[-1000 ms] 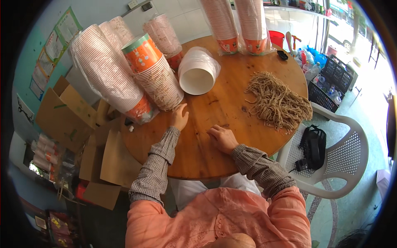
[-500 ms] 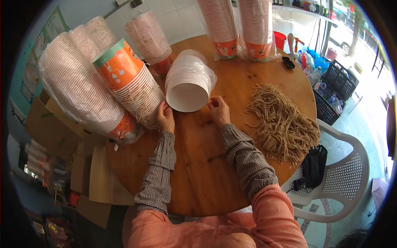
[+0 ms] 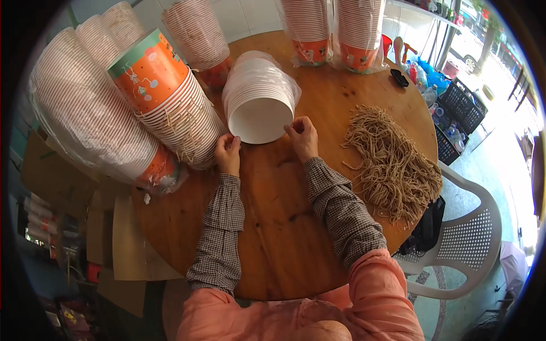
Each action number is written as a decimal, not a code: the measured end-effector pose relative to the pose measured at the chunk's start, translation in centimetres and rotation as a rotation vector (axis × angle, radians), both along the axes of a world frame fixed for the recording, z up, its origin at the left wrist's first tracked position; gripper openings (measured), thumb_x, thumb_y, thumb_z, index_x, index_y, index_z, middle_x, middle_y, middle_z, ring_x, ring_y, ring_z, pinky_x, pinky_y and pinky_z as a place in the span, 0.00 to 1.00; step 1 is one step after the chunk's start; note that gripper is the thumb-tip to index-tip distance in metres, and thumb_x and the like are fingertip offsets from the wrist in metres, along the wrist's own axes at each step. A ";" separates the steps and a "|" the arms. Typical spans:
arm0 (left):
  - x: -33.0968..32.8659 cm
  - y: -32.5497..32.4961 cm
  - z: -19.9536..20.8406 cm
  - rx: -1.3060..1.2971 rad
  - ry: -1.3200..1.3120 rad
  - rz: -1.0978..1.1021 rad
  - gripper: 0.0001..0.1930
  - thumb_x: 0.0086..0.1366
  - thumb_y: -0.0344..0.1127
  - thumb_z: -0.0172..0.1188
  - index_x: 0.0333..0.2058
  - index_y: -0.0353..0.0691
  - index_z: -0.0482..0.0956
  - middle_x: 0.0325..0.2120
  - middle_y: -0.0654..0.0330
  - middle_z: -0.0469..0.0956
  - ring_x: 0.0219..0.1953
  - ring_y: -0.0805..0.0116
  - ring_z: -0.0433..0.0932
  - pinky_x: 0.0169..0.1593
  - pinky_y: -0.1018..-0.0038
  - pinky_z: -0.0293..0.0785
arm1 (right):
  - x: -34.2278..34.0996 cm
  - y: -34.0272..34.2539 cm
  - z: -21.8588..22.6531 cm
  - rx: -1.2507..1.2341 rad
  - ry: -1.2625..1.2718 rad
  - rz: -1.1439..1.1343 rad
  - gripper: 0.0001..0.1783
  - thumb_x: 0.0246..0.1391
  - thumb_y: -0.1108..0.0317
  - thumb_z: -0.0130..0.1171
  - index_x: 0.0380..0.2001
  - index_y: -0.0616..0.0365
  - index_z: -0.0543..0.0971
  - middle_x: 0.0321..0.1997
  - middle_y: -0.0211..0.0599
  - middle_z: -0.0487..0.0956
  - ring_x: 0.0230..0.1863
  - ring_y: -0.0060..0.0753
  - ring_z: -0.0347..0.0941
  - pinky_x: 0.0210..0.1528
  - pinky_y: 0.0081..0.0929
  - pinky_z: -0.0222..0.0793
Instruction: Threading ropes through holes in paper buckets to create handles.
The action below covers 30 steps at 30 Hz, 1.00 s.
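A stack of white paper buckets (image 3: 260, 120) in a clear plastic bag lies on its side, its round mouth facing me. My left hand (image 3: 228, 154), fingers pinched together, is at the lower left of the rim. On the rim's right side my right hand (image 3: 302, 138) is pinched likewise. What either pinch holds, perhaps the bag's thin edge, I cannot make out. Left of my left hand leans a stack of orange and green printed paper buckets (image 3: 152, 74), with tan strands caught along its side. A large bagged bundle of bucket stacks (image 3: 94, 108) leans beyond it.
A heap of tan noodle-like strands (image 3: 392, 165) lies on the right of the round wooden table (image 3: 267, 238). More bagged bucket stacks (image 3: 310, 34) stand at the back, near a small black object (image 3: 399, 78). A plastic chair (image 3: 469, 238) is right; cardboard boxes (image 3: 133, 238) are left.
My view has shifted a little. My left hand has moved right, away from the orange stack toward the white rim. The right fingers have come in closer to the rim's right edge.
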<state>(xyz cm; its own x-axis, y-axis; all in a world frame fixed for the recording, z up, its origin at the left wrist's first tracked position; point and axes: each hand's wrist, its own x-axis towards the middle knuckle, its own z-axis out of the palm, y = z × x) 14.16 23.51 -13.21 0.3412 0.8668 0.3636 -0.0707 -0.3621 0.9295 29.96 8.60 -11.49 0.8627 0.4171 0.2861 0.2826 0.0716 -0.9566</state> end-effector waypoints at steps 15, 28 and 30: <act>-0.3 -0.6 -0.9 0.033 0.057 0.093 0.13 0.58 0.31 0.58 0.39 0.29 0.72 0.32 0.55 0.77 0.33 0.63 0.76 0.41 0.69 0.73 | -1.7 -0.3 -0.7 0.023 -0.056 0.098 0.22 0.48 0.71 0.58 0.49 0.59 0.75 0.30 0.36 0.78 0.31 0.27 0.74 0.38 0.26 0.71; -7.0 -6.1 0.9 -0.048 0.083 -0.059 0.11 0.61 0.32 0.58 0.39 0.33 0.70 0.27 0.59 0.75 0.20 0.73 0.74 0.26 0.76 0.72 | -1.4 -16.4 3.6 -0.271 -0.308 -0.124 0.09 0.52 0.69 0.58 0.34 0.61 0.80 0.33 0.43 0.80 0.35 0.40 0.78 0.39 0.31 0.72; -8.6 -7.4 1.2 -0.064 0.081 -0.103 0.11 0.61 0.32 0.58 0.39 0.33 0.70 0.27 0.59 0.75 0.20 0.74 0.74 0.26 0.77 0.72 | -0.2 -18.8 3.4 -0.528 -0.412 -0.195 0.09 0.51 0.66 0.59 0.33 0.58 0.81 0.37 0.41 0.79 0.40 0.42 0.76 0.43 0.34 0.71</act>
<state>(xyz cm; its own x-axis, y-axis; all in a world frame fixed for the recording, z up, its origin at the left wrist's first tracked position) 5.61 16.10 -12.04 0.4555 0.8463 0.2764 -0.0282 -0.2966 0.9546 29.71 -10.23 -8.12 0.8008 0.4386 0.4079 0.5902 -0.4624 -0.6617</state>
